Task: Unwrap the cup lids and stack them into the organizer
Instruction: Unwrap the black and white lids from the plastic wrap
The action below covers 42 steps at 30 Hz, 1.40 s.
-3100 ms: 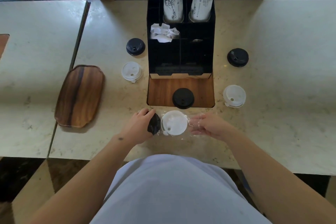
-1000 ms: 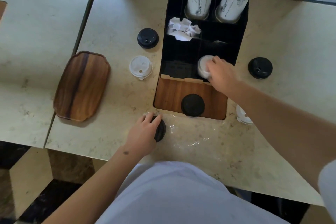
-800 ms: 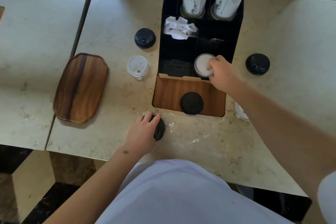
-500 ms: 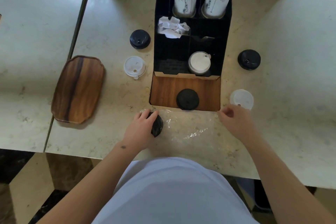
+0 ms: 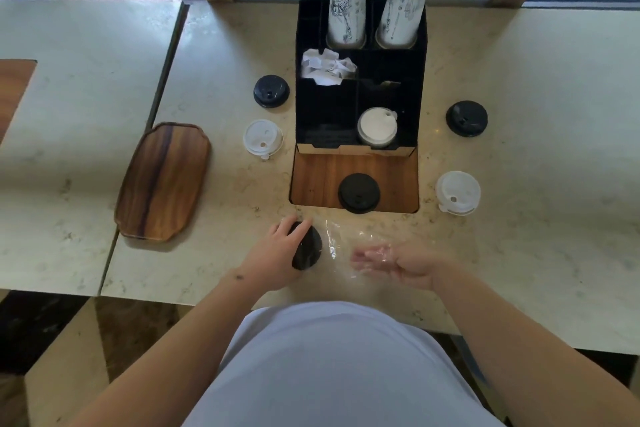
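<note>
While our left hand (image 5: 277, 253) curls over the black plastic cup lid (image 5: 307, 249) that sits tilted on edge inside the clear plastic wrap (image 5: 341, 246), our right hand (image 5: 398, 262) lies near it with fingers fairly straight and loose, fingertips in or under the film; we cannot tell whether they pinch it. Both rest on the beige marble tabletop (image 5: 519, 253), just in front of the black compartmented organizer (image 5: 360, 80).

One white plastic lid (image 5: 376, 127) already sits in the organizer's front right compartment, and a second black lid (image 5: 358, 193) lies on its wooden front tray (image 5: 391, 180). Four more lids lie loose on the tabletop: a black (image 5: 271, 91) and a white one (image 5: 263, 137) to the left, a black (image 5: 466, 118) and a white one (image 5: 458, 192) to the right.

We judge the step in hand to be freeing the wrapped black lid. To do it well, we should keep the left hand's hold firm on the lid's rim, not its dome, so it does not flex or roll away. The right hand should gather the film's open end and draw it off sideways, away from the lid, rather than upward, since thin wrap clings and could drag the lid along. Once bare, the lid should go flat into a compartment, apart from the white one.
</note>
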Motion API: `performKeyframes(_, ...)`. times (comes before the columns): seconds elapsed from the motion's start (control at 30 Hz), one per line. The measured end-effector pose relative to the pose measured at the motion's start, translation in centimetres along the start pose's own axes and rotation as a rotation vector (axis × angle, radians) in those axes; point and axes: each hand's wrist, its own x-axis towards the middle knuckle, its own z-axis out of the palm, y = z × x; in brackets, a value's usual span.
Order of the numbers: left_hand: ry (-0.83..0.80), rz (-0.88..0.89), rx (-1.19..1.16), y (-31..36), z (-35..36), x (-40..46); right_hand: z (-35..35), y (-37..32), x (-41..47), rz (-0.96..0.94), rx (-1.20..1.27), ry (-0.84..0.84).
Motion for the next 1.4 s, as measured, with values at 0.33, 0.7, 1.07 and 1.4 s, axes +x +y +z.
performKeyframes(0.33,0.129,0.093,-0.065,1.1,0.4,-0.3,4.8,-0.5,1.8,-0.031,-0.309,0.153)
performKeyframes(0.7,0.214,0.138,-0.221,2.4,-0.7,-0.8,5.2,-0.4,1.1,-0.149,-0.136,0.157)
performKeyframes(1.07,0.167,0.108,-0.460,2.2,-1.5,-1.5,7.2,-1.1,0.1,-0.147,-0.209,0.254)
performKeyframes(1.4,0.017,-0.407,-1.536,-0.8,-0.8,-1.7,7.2,-1.0,-1.1,-0.132,-0.116,0.191)
